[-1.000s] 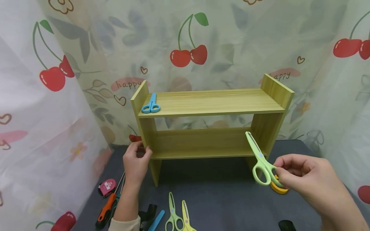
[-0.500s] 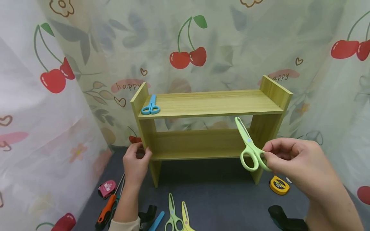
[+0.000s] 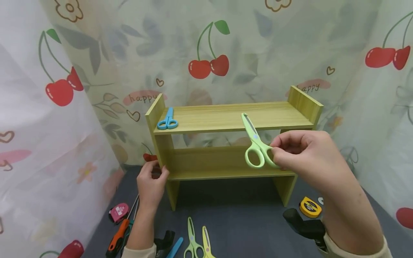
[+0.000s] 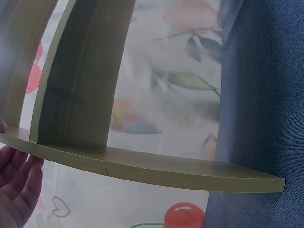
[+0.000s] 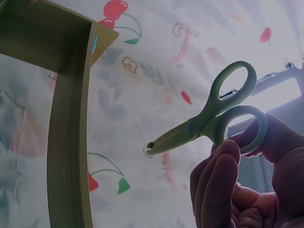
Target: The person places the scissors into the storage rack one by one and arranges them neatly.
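Note:
My right hand (image 3: 306, 154) pinches one handle loop of light green scissors (image 3: 255, 143), which hang in the air in front of the wooden shelf (image 3: 226, 123), blades up and closed. The right wrist view shows the same scissors (image 5: 190, 128) apart from the shelf. On the left, my left hand (image 3: 151, 182) grips the edge of the shelf's left side panel (image 4: 166, 178), thumb on one face and fingers on the other. Blue scissors (image 3: 167, 120) lie at the left end of the top board.
In front lie green scissors (image 3: 193, 240), yellow scissors (image 3: 207, 243) and a blue piece (image 3: 175, 248). A pink tape measure (image 3: 119, 212) and an orange-handled screwdriver (image 3: 117, 238) are at left. A yellow tape measure (image 3: 310, 207) sits at right. Cherry-patterned curtains enclose the table (image 3: 238, 215).
My right hand has raised the green scissors and carried them left, from beside the shelf's right leg to in front of the top board's edge. The left hand stays on the side panel.

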`<move>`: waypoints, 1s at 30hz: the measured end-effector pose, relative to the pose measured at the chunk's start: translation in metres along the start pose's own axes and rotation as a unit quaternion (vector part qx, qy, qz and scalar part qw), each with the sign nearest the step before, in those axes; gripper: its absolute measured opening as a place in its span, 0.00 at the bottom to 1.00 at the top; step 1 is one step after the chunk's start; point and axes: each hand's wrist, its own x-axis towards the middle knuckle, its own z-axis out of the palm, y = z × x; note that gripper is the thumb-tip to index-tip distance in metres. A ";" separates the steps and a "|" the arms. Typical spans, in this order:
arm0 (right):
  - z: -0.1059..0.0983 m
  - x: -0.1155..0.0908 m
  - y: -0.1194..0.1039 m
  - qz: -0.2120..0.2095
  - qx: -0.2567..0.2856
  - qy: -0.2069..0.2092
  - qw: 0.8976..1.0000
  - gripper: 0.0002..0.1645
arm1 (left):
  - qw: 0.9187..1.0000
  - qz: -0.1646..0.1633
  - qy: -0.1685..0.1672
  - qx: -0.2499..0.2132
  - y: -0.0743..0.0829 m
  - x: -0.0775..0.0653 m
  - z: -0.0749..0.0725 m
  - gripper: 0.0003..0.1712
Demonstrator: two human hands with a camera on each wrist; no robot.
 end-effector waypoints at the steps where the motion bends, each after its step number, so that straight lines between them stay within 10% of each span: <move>1: 0.001 0.003 -0.002 -0.001 0.006 -0.004 1.000 0.05 | 1.000 0.001 0.000 0.001 0.000 0.000 0.000 0.09; 30: 0.083 0.117 -0.062 -0.005 0.084 -0.089 0.992 0.09 | 1.000 0.010 0.004 -0.005 -0.004 0.002 0.000 0.09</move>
